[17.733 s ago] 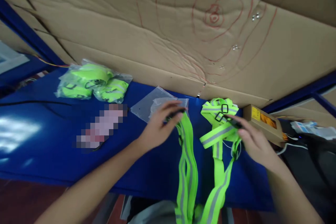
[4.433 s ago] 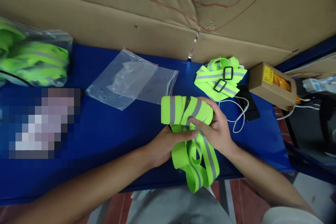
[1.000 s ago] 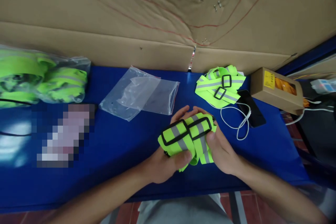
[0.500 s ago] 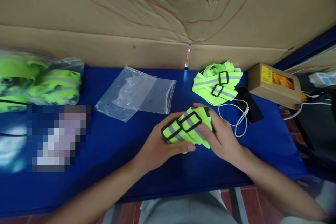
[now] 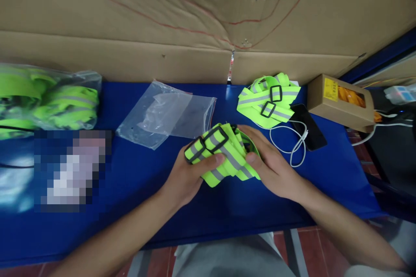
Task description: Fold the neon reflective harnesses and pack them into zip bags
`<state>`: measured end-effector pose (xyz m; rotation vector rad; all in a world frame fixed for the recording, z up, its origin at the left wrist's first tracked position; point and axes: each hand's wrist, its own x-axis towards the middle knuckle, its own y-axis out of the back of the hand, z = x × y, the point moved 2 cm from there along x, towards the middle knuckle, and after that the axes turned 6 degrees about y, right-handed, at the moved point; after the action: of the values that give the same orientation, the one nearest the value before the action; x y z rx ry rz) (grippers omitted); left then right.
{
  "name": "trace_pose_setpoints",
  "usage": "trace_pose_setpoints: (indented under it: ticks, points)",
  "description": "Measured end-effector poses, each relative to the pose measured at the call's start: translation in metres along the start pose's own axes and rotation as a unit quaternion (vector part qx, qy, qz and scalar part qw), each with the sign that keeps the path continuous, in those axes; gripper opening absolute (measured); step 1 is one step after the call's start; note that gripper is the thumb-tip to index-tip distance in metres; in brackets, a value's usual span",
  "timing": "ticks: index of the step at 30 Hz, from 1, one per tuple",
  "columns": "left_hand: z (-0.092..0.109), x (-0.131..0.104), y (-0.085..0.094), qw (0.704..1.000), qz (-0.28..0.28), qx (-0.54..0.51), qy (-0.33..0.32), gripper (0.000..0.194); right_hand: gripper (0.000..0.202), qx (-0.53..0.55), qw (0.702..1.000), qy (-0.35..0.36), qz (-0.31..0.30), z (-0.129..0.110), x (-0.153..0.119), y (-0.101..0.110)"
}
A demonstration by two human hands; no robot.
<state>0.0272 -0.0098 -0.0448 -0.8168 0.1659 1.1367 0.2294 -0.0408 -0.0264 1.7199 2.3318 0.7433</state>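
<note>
Person's left hand [image 5: 188,175] curled in a grip, its thumb [image 5: 211,163] laid on top, right hand [image 5: 274,169] gripping near it, both bare forearms [image 5: 121,229] angled inward.

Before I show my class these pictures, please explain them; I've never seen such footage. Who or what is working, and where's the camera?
No machine here: these are one person's bare left hand and right hand, filmed by a camera on that person's head, looking forward and down. Both hands hold a yellow-green strap bundle with grey stripes. On the blue table lie clear plastic, a second bundle, a dark phone, a white cable, a cardboard box and bagged straps. The pixelated patch hides whatever is there.
</note>
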Motion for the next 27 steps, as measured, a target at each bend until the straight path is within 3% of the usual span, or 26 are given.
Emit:
trace_pose_setpoints:
  ticks: [4, 7, 11, 16, 19, 22, 27]
  points:
    - [0.006, 0.003, 0.003, 0.995, -0.067, -0.061, 0.031, 0.051, 0.039, 0.091, 0.994, -0.056, -0.025, 0.001, 0.003, -0.002]
    - [0.005, 0.004, 0.002, 0.989, -0.103, -0.088, 0.057, 0.059, 0.035, 0.035, 0.998, -0.049, -0.006, 0.003, 0.003, -0.007]
    - [0.003, 0.006, -0.001, 0.988, -0.104, -0.094, 0.065, 0.064, 0.027, -0.090, 0.995, -0.011, 0.032, 0.006, 0.004, -0.010]
    - [0.006, 0.005, -0.001, 0.990, -0.098, -0.082, 0.058, 0.065, 0.028, -0.064, 0.994, -0.058, 0.060, 0.005, 0.001, -0.006]
    - [0.009, 0.003, -0.001, 0.988, -0.122, -0.082, 0.052, 0.064, 0.036, -0.089, 0.990, -0.058, 0.096, 0.003, 0.001, -0.002]
    - [0.012, 0.002, 0.000, 0.986, -0.134, -0.084, 0.048, 0.061, 0.027, -0.112, 0.987, -0.024, 0.111, 0.004, 0.003, 0.001]
    - [0.008, 0.004, 0.003, 0.978, -0.167, -0.101, 0.069, 0.036, 0.026, -0.149, 0.980, 0.008, 0.134, 0.004, 0.003, 0.006]
